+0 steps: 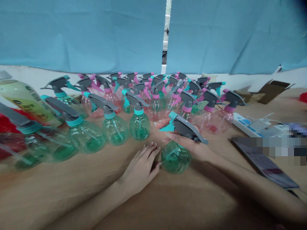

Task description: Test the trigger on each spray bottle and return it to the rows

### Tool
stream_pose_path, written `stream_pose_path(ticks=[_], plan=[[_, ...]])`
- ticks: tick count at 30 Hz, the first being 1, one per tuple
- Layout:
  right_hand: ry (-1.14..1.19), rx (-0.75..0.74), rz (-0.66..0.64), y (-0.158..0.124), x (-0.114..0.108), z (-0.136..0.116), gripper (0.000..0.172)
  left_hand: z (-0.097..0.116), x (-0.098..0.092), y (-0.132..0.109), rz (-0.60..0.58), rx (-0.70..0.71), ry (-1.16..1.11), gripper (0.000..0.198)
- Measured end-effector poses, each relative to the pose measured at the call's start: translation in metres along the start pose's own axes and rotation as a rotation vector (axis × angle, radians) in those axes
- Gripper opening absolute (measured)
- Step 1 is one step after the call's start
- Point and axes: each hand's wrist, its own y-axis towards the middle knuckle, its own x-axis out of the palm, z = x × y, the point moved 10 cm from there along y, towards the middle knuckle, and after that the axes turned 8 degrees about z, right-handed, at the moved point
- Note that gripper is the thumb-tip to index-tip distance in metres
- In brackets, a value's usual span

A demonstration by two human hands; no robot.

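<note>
The right hand [189, 145] holds a green spray bottle [176, 158] just above the tan, fuzzy cloth [72, 179] at the front of the group of bottles. The bottle's clear, ribbed, rounded plastic body sits low and toward the person, while its long axis leans up and away. The long grey plastic sprayer head [187, 127] lies slantwise, with its teal nozzle end pointing up and left and its teal trigger [166, 127] jutting left. The right fingers [174, 136] curl closely around the neck under the sprayer head, gripping it firmly. The left hand [140, 167] lies palm down on the cloth with its fingers [150, 151] loosely spread, holding nothing, and its thumb is just beside the bottle's body. Close ahead stand crowded rows of green and pink spray bottles [155, 105] with grey heads, and several more lie on their sides at the left. A large bottle with a yellow-green label [26, 99] lies at far left. On the right are a white power strip [251, 124], a dark tablet [263, 163], and a cardboard box [271, 91]. A blue curtain [81, 35] hangs behind.
</note>
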Motion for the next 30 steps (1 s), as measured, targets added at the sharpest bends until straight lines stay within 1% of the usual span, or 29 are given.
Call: stream_pose_path(ticks=[4,7,13,16,20,25,30], plan=[[0.004,-0.008,-0.005,0.0,0.002,-0.004,0.014,0.0,-0.001,0.0,0.002,0.002,0.004,0.045],[0.002,-0.018,-0.015,0.001,0.003,-0.007,0.018,0.001,-0.001,0.0,0.002,0.007,0.0,0.044],[0.069,0.01,-0.065,0.001,0.006,0.001,0.028,0.002,-0.002,0.0,-0.001,0.005,-0.001,0.043],[0.079,0.02,-0.062,0.001,0.006,0.004,0.028,0.002,-0.001,0.001,-0.011,0.003,-0.004,0.042],[0.09,0.01,-0.066,0.001,0.008,0.002,0.028,0.001,-0.002,0.0,-0.004,-0.001,-0.012,0.041],[0.062,0.056,-0.057,0.0,0.005,0.008,0.026,0.001,-0.001,0.0,0.005,0.003,-0.014,0.041],[0.027,0.036,-0.069,-0.002,0.008,-0.003,0.025,0.0,-0.001,0.0,-0.016,-0.006,0.001,0.044]])
